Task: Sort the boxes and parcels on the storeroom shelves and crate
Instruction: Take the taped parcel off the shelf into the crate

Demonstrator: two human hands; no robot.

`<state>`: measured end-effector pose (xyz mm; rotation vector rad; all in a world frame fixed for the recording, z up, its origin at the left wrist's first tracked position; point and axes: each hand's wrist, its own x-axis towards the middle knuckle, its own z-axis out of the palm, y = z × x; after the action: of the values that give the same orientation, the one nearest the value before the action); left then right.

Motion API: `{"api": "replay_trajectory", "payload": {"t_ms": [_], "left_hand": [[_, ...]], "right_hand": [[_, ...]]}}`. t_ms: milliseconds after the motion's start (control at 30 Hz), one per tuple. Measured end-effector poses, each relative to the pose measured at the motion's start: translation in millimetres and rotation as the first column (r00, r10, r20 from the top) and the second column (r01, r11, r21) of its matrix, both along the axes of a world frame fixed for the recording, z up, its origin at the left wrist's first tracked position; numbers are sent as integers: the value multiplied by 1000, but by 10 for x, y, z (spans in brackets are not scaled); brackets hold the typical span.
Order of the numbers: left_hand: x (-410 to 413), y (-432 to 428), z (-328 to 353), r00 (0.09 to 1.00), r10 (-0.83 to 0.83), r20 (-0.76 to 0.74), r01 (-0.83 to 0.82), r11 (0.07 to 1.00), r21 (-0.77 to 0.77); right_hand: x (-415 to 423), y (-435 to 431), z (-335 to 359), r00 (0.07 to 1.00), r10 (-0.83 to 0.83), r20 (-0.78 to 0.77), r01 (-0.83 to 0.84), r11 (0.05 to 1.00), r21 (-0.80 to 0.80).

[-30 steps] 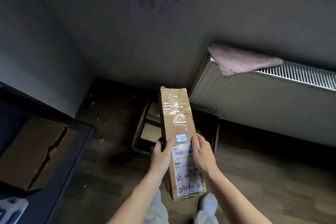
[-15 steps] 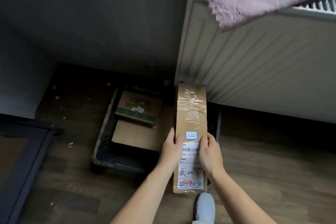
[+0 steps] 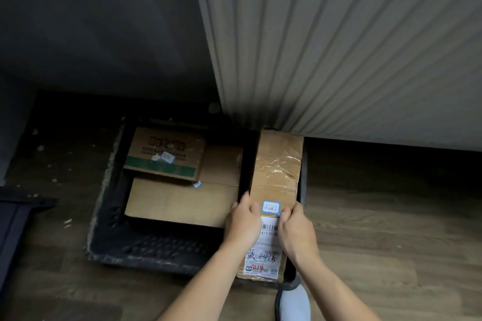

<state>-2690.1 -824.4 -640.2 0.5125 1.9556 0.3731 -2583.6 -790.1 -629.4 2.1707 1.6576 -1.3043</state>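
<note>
A long taped cardboard parcel (image 3: 277,172) with a white shipping label and a blue-edged sticker lies lengthwise along the right side of a black plastic crate (image 3: 104,216) on the floor. My left hand (image 3: 242,221) grips its left edge and my right hand (image 3: 296,232) grips its right edge, both near the label. To the left inside the crate, a green-striped printed box (image 3: 167,154) rests on a plain flat cardboard box (image 3: 180,200).
A white ribbed radiator (image 3: 339,47) hangs on the wall just above and behind the crate's right end. A dark shelf frame corner (image 3: 15,214) juts in at the left. My shoe (image 3: 293,302) stands on the wooden floor (image 3: 391,229) in front of the crate.
I have bent closer to the floor. The long parcel has gone down from above the crate into its right side, still held by both hands.
</note>
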Motion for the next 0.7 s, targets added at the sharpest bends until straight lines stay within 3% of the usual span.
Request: {"api": "replay_trajectory", "payload": {"t_ms": [167,367,533,700], "left_hand": [[23,-3,-59,999,2,-35,-3,1000,-15],[-47,-20,-176,996,25,85,-22,999,-33],[-108,-31,-160,987,76,141,-81,996,30],[-44,-136,-204,997,-1,73,3,1000,-30]], "right_hand": [[8,21,5,999,33,8,-33,999,-20],[-1,137,-122,988,145,61,-134,979,-156],[26,113,-69,991,118,68,-113,990,-82],[-3,87,-16,986,142,91,-135,988,-78]]}}
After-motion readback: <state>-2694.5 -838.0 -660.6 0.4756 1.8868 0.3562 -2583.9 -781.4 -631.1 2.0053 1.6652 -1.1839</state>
